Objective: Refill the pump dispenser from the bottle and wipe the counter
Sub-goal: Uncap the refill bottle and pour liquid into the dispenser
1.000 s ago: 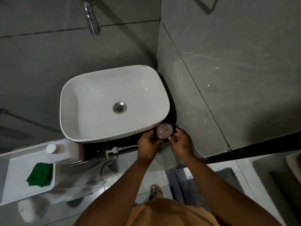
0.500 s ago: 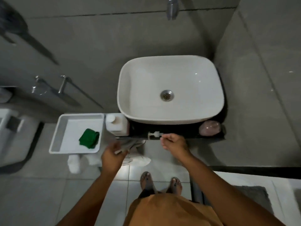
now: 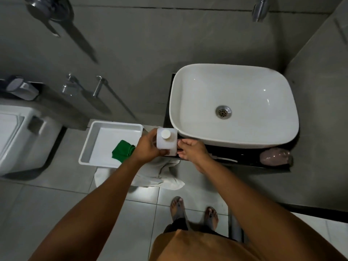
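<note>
A white refill bottle (image 3: 166, 140) with a round white cap stands at the left end of the dark counter (image 3: 244, 162). My left hand (image 3: 147, 146) wraps its left side. My right hand (image 3: 192, 150) touches its right side with the fingers curled against it. The pinkish open dispenser body (image 3: 275, 156) rests on the counter at the right, below the white basin (image 3: 233, 106). A thin white pump tube (image 3: 226, 158) lies on the counter just right of my right hand. A green cloth (image 3: 122, 150) lies in the white tray (image 3: 88, 146).
A white towel (image 3: 160, 176) hangs below the counter edge. A tap spout (image 3: 259, 8) sits above the basin. A toilet (image 3: 18, 138) stands at the left. The grey wall closes in on the right. My feet (image 3: 194, 213) stand on the tiled floor.
The view swung left. My hands left the dispenser body, the right hand passed the pump part, and both hands now close around the white bottle.
</note>
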A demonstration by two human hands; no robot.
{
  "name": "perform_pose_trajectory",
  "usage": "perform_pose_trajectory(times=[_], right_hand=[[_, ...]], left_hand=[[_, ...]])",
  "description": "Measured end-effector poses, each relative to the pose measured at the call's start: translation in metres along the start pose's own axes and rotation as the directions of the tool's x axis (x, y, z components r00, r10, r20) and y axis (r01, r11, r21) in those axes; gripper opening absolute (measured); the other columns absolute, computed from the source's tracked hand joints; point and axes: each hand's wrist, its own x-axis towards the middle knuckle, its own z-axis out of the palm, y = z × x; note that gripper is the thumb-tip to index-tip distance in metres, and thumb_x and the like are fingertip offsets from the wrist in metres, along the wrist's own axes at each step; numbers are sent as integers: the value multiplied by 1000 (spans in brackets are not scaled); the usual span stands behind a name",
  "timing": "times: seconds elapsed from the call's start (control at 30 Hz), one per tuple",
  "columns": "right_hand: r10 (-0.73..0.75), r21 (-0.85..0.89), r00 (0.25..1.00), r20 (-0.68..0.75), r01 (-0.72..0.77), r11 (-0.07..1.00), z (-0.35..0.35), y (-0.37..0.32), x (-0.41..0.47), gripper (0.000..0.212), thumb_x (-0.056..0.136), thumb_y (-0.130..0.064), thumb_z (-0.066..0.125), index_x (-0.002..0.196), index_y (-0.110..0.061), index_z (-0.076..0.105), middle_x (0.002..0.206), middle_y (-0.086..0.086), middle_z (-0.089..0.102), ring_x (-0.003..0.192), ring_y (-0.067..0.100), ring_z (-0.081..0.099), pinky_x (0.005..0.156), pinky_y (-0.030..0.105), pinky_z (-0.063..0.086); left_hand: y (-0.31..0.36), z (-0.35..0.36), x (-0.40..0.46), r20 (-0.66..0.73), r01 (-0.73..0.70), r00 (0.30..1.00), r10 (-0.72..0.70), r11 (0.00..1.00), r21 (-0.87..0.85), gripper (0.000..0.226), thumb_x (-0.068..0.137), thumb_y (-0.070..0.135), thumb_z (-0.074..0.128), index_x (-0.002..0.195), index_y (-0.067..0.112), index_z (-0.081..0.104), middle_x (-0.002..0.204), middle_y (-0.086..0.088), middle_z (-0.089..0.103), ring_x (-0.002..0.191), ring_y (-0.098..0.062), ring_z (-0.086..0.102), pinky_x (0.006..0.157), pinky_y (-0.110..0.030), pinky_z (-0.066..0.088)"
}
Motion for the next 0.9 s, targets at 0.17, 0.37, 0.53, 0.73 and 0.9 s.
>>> perform_pose_trajectory(times=[0.17,0.37,0.53,0.73,0.9], right_hand=[[-71,-84,995,65,77,993,-21,-42,-27,6,94,-23,69,96,-21,75,87,7,76,68,14,73,63,21,60],[-601,-541,794,93,547,639,-55,-135,-81,33,83,-59,64,91,-29,77,72,-14,72,65,-1,66,62,21,52],[-680,-822,690,249,522,229,-56,-193,-114,65,67,-86,53,88,-29,74,62,-13,62,61,4,59,61,27,53],[-545,-750,598,588,655,-91,-67,-225,-128,19,83,-40,62,100,-33,70,83,-16,54,75,6,51,72,34,50],[-596,-763,590,545,643,-61,-81,-233,-138,56,72,-69,61,119,-39,60,81,-22,59,71,-6,59,57,23,46]], left_hand=[[26,-6,-15,-67,-49,997,44,995,-88,80,55,19,101,126,23,65,111,16,75,101,4,71,81,-13,56],[96,-22,-20,-32,-207,978,207,978,3,81,54,46,98,127,32,65,110,18,76,97,-4,73,80,-19,60],[140,-22,-17,-9,-276,961,277,959,63,64,54,47,96,111,43,66,102,23,76,91,0,73,74,-23,63],[164,-18,-17,-64,-298,952,299,954,30,64,54,35,98,111,24,71,100,8,79,90,-9,75,78,-39,64],[176,-20,-18,-71,-318,945,320,947,44,58,58,24,99,109,18,72,99,3,79,90,-12,76,77,-41,64]])
